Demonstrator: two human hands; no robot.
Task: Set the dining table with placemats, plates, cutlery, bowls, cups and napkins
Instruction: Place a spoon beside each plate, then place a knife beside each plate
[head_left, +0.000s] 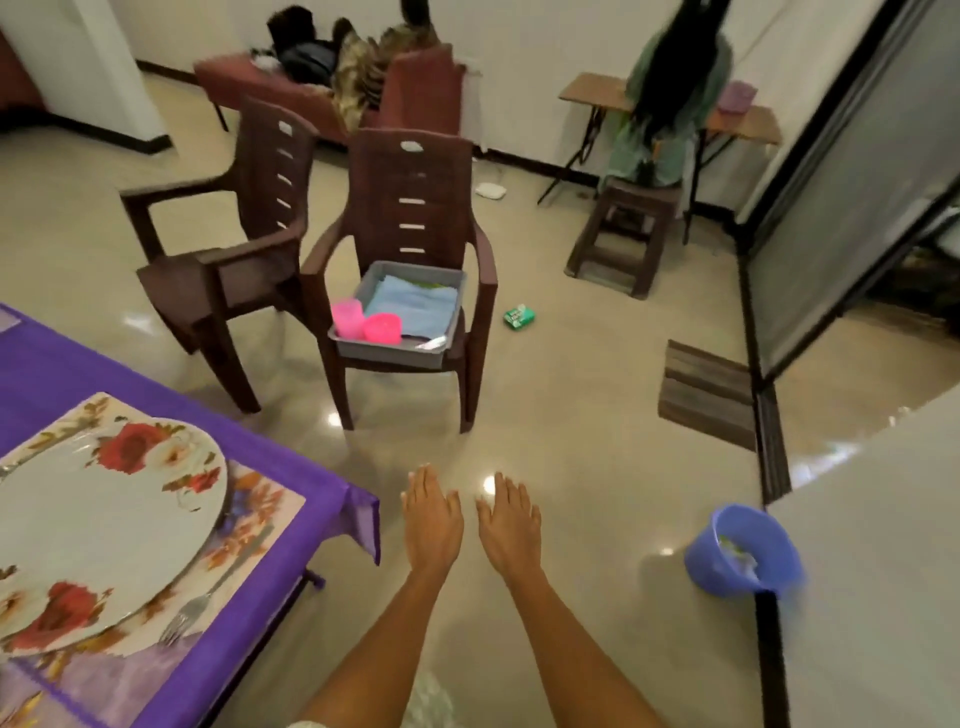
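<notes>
Both hands, left hand (432, 519) and right hand (510, 525), reach forward at lower centre, fingers straight and holding nothing. Plate (98, 525) and fork (195, 608) lie on the placemat (260, 519), lower left surface. Pink cups (366, 322) wait in the grey tray (395, 356) on the chair (410, 208), centre frame; best gripped one per hand.

Dim warm light, floor (519, 415) glare, blurred edges.
</notes>
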